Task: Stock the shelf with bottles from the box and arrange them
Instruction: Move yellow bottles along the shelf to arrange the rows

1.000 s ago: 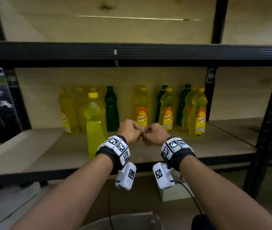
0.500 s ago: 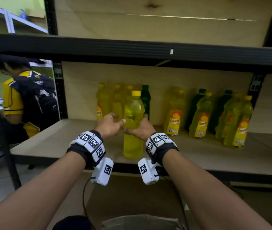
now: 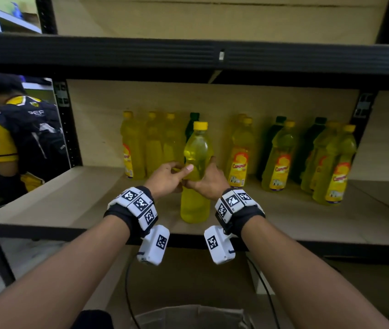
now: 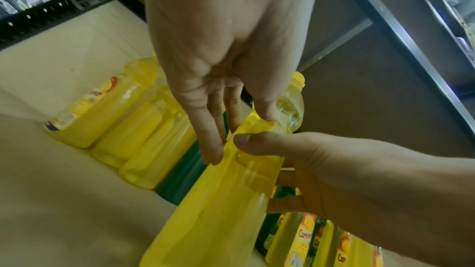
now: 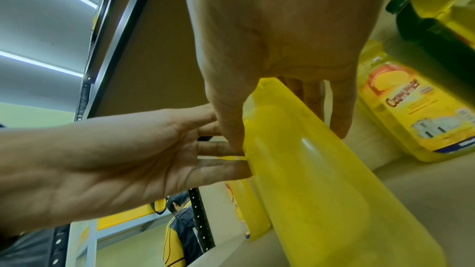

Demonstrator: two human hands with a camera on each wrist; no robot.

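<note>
An unlabelled yellow bottle (image 3: 194, 205) (image 4: 218, 210) (image 5: 321, 190) with a yellow cap stands upright near the front of the wooden shelf board (image 3: 70, 205). Both hands hold it at its waist. My left hand (image 3: 168, 178) (image 4: 226, 68) (image 5: 115, 159) has its thumb on the front and nearly straight fingers against the left side. My right hand (image 3: 210, 184) (image 4: 347, 170) (image 5: 282, 27) wraps it from the right, thumb in front, fingers curled behind. Several yellow labelled bottles (image 3: 238, 160) and dark green bottles (image 3: 273, 143) stand in a row at the back.
The black beam of the upper shelf (image 3: 188, 55) hangs low overhead. A black upright post (image 3: 66, 124) bounds the bay on the left; beyond it a person (image 3: 15, 138) in yellow and black bends over. The rim of the box (image 3: 188, 317) shows below, between my arms.
A second ago my hands touched each other in front of the shelf. They parted, reached left to the unlabelled bottle, and now hold it. The view swung left and closer.
</note>
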